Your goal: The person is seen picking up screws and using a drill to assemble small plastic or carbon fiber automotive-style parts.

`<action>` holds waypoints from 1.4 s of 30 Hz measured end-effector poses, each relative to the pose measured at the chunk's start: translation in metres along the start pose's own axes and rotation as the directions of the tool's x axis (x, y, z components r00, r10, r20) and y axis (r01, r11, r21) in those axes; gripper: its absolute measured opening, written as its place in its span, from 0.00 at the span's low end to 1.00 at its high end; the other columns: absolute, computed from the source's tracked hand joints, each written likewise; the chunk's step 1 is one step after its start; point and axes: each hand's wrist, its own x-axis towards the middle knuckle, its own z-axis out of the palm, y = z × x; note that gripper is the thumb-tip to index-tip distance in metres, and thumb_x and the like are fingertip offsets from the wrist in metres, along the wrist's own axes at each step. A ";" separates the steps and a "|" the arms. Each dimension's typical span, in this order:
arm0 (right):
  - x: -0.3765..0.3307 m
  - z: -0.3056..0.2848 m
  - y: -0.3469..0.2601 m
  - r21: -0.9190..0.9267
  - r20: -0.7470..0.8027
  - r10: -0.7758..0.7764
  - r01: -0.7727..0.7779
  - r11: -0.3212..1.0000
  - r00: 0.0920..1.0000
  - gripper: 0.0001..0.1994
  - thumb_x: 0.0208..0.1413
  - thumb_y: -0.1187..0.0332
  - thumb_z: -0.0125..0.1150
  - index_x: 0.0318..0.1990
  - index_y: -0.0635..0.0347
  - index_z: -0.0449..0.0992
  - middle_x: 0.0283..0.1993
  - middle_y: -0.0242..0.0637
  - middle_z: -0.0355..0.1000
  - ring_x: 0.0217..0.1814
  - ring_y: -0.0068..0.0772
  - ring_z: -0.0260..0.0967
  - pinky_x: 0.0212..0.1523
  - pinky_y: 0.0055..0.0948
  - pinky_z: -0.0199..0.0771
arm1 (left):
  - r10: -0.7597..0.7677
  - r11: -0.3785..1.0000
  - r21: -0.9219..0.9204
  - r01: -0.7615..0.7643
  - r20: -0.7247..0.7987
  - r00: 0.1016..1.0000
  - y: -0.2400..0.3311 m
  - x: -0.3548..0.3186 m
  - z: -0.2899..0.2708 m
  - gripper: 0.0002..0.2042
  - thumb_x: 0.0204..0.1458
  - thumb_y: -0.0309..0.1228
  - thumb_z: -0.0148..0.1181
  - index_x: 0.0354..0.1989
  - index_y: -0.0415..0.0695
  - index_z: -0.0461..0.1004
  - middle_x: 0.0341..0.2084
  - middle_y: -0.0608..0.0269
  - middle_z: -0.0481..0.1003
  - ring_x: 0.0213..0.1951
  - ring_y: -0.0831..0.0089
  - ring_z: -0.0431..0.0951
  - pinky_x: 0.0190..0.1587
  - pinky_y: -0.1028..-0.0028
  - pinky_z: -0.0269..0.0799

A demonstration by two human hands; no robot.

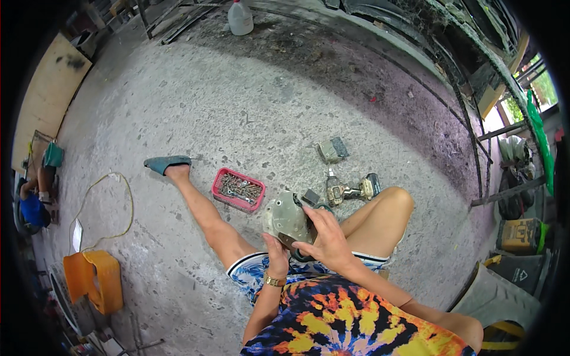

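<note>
A grey-green rounded casing [282, 215] with small holes in it is held above my lap, between my bent legs. My left hand [276, 255], with a watch on the wrist, grips its lower left side. On its right side, my right hand [325, 234] holds it with the thumb low and the fingers along the upper edge. My palms hide part of the casing. A small dark block [310, 197] lies on the floor just beyond it. To the left sits a pink basket [216, 185] full of bolts or screws, with a wrench-like tool on top.
Right of the casing lies a cordless driver [350, 191], with a greenish box-shaped piece [332, 150] beyond. A yellow-orange plastic piece [105, 285] and a looped cord [132, 207] are at left. A jug [240, 19] stands far off; metal racks [475, 139] line the right.
</note>
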 end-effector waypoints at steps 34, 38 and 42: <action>-0.022 0.027 0.039 0.107 0.021 0.091 -0.093 0.990 0.996 0.38 0.40 0.64 0.76 0.59 0.65 0.61 0.57 0.49 0.60 0.61 0.47 0.59 0.61 0.37 0.61 | -0.073 0.980 0.194 0.044 0.142 0.987 -0.010 -0.006 -0.013 0.36 0.64 0.58 0.25 0.68 0.39 0.49 0.66 0.58 0.56 0.65 0.68 0.56 0.67 0.68 0.48; -0.026 0.029 0.043 0.140 -0.007 0.086 -0.084 0.987 0.996 0.38 0.41 0.62 0.75 0.59 0.65 0.61 0.55 0.48 0.61 0.58 0.47 0.61 0.59 0.38 0.63 | -0.052 0.970 0.239 0.031 0.082 0.995 -0.018 -0.007 -0.014 0.32 0.64 0.57 0.26 0.58 0.39 0.60 0.54 0.60 0.65 0.54 0.71 0.64 0.57 0.71 0.57; -0.032 0.035 0.051 0.259 0.022 0.164 -0.164 0.952 0.986 0.38 0.42 0.62 0.75 0.59 0.65 0.62 0.55 0.47 0.61 0.58 0.44 0.61 0.57 0.37 0.64 | -0.042 0.991 0.124 0.044 -0.019 0.999 -0.025 -0.008 -0.004 0.30 0.65 0.55 0.29 0.48 0.38 0.69 0.45 0.61 0.71 0.44 0.72 0.69 0.48 0.72 0.64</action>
